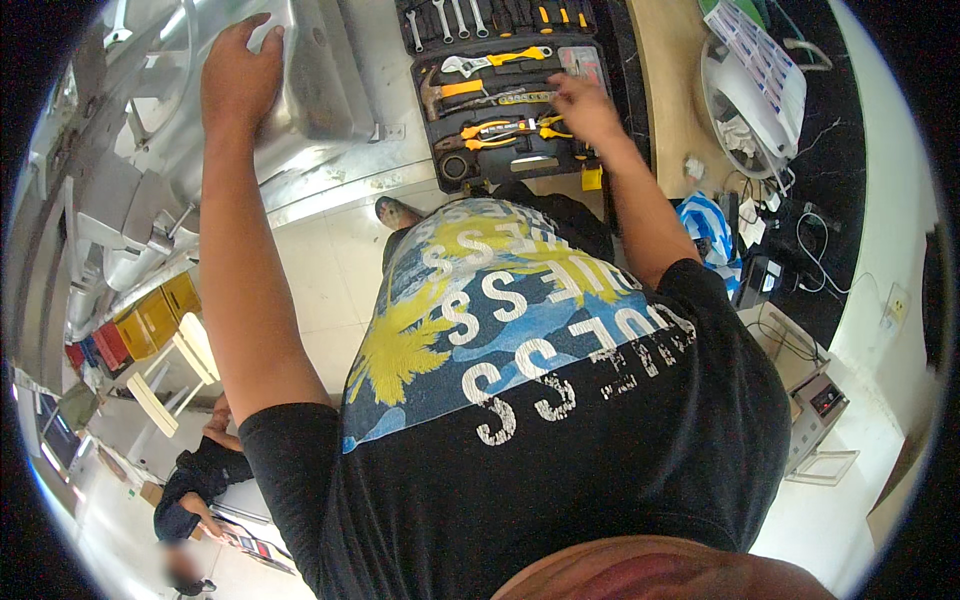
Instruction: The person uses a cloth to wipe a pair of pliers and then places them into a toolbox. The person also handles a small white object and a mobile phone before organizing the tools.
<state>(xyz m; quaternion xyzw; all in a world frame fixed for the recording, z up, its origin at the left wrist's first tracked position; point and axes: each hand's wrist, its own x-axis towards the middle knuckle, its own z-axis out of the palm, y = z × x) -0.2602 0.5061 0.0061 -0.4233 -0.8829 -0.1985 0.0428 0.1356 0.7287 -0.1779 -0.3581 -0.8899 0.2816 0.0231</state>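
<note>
My left hand (243,75) rests on a shiny stainless-steel housing (325,85) with rounded corners; its index finger and thumb are apart and nothing shows in it. Over the right side of a black tool case (432,150) reaches my right hand (588,112), fingers loosely bent and apart, close to a small spirit level (525,98) and a clear-lidded box (580,65). Also in the case are a yellow-handled adjustable wrench (497,61), a hammer (452,90), yellow-handled pliers (485,130), a roll of black tape (454,167) and several combination wrenches (460,18).
Right of the case runs a wooden board (672,90), then a dark counter with a round container (715,80), a blue-and-white plastic bag (708,225) and cables. Metal machinery (125,215) stands at the left. Behind it are a white stool (175,375), yellow crates (155,315) and another person (195,490).
</note>
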